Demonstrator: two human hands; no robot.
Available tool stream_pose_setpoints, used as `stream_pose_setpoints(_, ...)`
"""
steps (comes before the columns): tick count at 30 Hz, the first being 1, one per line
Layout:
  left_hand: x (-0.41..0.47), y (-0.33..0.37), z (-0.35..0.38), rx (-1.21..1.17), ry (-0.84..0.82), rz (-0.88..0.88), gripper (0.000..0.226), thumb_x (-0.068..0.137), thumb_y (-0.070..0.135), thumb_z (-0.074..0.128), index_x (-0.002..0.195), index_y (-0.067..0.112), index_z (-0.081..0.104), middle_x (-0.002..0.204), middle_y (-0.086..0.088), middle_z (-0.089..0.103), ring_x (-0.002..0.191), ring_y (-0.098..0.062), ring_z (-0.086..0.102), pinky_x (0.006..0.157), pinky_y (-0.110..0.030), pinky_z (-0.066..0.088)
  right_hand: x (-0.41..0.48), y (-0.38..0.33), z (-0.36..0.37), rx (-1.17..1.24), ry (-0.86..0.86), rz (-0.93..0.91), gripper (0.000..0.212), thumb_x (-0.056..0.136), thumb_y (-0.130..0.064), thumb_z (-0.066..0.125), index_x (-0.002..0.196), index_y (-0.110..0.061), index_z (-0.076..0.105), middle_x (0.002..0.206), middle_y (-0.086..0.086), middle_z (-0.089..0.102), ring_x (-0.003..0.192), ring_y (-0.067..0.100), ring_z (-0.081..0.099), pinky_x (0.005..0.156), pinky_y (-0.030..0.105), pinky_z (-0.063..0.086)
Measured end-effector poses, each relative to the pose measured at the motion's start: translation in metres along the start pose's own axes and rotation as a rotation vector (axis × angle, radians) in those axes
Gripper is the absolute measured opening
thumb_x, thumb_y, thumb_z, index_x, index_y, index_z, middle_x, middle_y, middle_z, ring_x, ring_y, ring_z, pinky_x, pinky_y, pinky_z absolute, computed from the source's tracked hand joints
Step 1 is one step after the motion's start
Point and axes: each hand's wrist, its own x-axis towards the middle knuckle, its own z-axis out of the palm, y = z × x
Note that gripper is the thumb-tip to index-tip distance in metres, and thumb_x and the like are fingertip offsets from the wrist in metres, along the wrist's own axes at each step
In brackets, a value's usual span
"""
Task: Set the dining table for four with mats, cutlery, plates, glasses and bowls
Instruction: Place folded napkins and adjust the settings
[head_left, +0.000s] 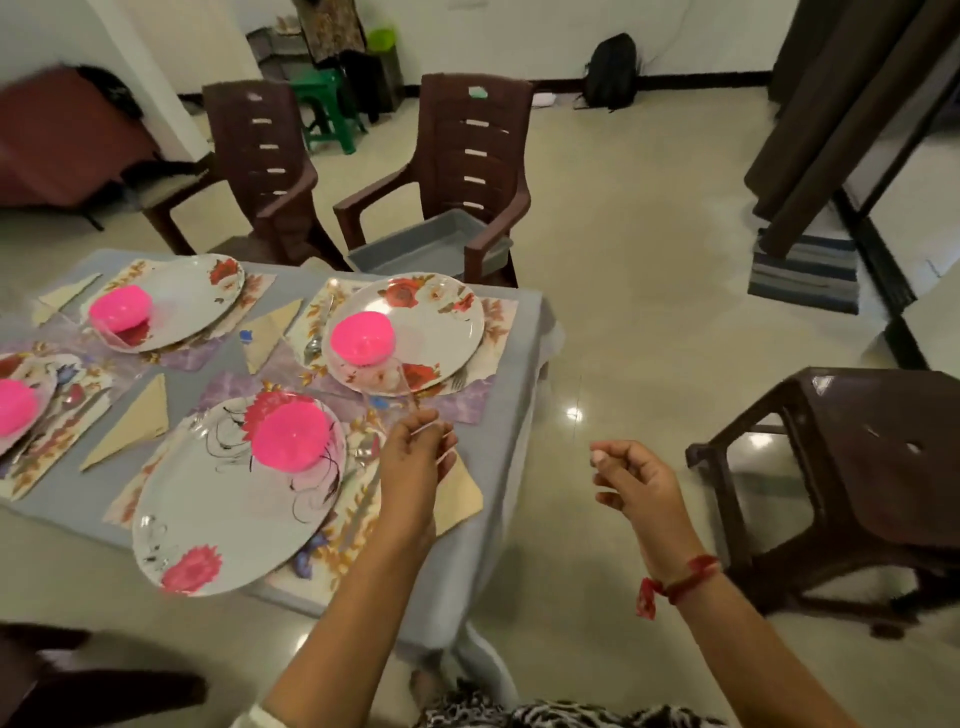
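A dining table (498, 551) draped in a pale grey-blue cloth fills the left of the scene, laid with four floral place mats, each bearing a flowered plate topped by a bright pink bowl. The nearest plate (223, 499) sits at the table's near edge with its pink bowl (291, 435) toward the far side; a second plate (410, 332) lies beyond it at the far right corner, a third plate (166, 301) at far left, and a fourth is cut off by the left edge. Folded beige napkins (132, 423) lie between the settings, and cutlery (314, 340) rests beside the far right plate. The person's left hand (415, 457) is closed around a clear glass (400, 384), hard to make out, just right of the nearest plate. The right hand (631, 480) hangs loosely curled and empty over the floor, a red thread (685, 579) tied at its wrist. Two dark brown plastic chairs stand at the far side, one holding a grey tray (415, 249). A dark stool (852, 467) stands at right on the glossy cream tiled floor (649, 260), with a black backpack (613, 70) against the far wall.
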Motion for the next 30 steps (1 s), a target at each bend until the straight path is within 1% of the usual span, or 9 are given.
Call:
stream_pose_setpoints(3,-0.026,-0.007,0.019,0.000,0.092,0.022,0.014,0.095,0.008,0.050,0.091,0.019,0.058,0.086,-0.002,0.063,0.082,-0.014,0.061,0.077,-0.026,0.049,0.002,-0.002,-0.019,-0.011,-0.083,0.039,0.007,0.090,-0.012,0.060,0.094,-0.012,0.066,0.086,0.003,0.061,0.080,0.016,0.057,0.066,0.024,0.051)
stream_pose_setpoints(6,-0.041,-0.010,0.026,0.011,0.156,0.047,0.015,0.095,0.008,0.051,0.089,0.019,0.058,0.086,-0.002,0.064,0.083,-0.015,0.061,0.078,-0.029,0.049,0.003,-0.004,-0.026,-0.016,-0.142,0.037,0.006,0.089,-0.013,0.061,0.091,-0.014,0.067,0.085,0.003,0.060,0.080,0.016,0.056,0.065,0.024,0.050)
stream_pose_setpoints(9,-0.050,-0.009,0.032,0.014,0.200,0.053,0.015,0.095,0.008,0.051,0.088,0.020,0.058,0.088,-0.003,0.062,0.085,-0.017,0.060,0.078,-0.029,0.049,0.004,-0.010,-0.036,0.000,-0.153,0.031,0.009,0.089,-0.013,0.061,0.086,-0.019,0.067,0.085,0.004,0.060,0.079,0.014,0.057,0.063,0.021,0.050)
stream_pose_setpoints(13,-0.052,-0.006,0.039,0.006,0.226,0.089,0.012,0.095,0.009,0.052,0.091,0.020,0.057,0.095,-0.005,0.061,0.089,-0.019,0.060,0.077,-0.028,0.049,0.004,-0.022,-0.053,0.008,-0.170,-0.005,0.007,0.090,-0.013,0.061,0.090,-0.015,0.067,0.086,0.005,0.059,0.078,0.014,0.057,0.065,0.022,0.050)
stream_pose_setpoints(18,-0.055,-0.005,0.040,-0.040,0.286,0.121,0.013,0.095,0.008,0.051,0.091,0.020,0.057,0.091,-0.003,0.062,0.087,-0.017,0.060,0.081,-0.029,0.050,0.010,-0.032,-0.054,-0.024,-0.223,-0.031,0.006,0.090,-0.013,0.060,0.090,-0.016,0.066,0.084,0.004,0.059,0.076,0.013,0.057,0.066,0.021,0.051)
stream_pose_setpoints(21,-0.057,-0.007,0.025,-0.066,0.339,0.133,0.014,0.095,0.008,0.052,0.091,0.021,0.058,0.091,-0.002,0.064,0.087,-0.017,0.061,0.078,-0.029,0.050,0.011,-0.031,-0.042,-0.046,-0.284,-0.030,0.006,0.090,-0.013,0.060,0.090,-0.015,0.066,0.082,0.004,0.059,0.076,0.012,0.056,0.066,0.021,0.051)
stream_pose_setpoints(26,-0.066,-0.012,-0.021,-0.135,0.496,0.143,0.011,0.095,0.008,0.051,0.094,0.018,0.058,0.089,-0.002,0.063,0.084,-0.014,0.060,0.076,-0.027,0.049,0.009,-0.021,-0.004,-0.115,-0.424,-0.005,0.005,0.091,-0.013,0.060,0.091,-0.014,0.065,0.076,0.001,0.058,0.072,0.010,0.055,0.067,0.023,0.051)
stream_pose_setpoints(30,-0.066,-0.016,-0.061,-0.194,0.644,0.129,0.011,0.095,0.008,0.050,0.101,0.015,0.057,0.090,-0.003,0.062,0.082,-0.013,0.059,0.075,-0.026,0.049,0.016,-0.017,0.034,-0.175,-0.516,0.012,0.008,0.091,-0.013,0.060,0.095,-0.009,0.065,0.080,0.005,0.059,0.073,0.011,0.056,0.064,0.020,0.051)
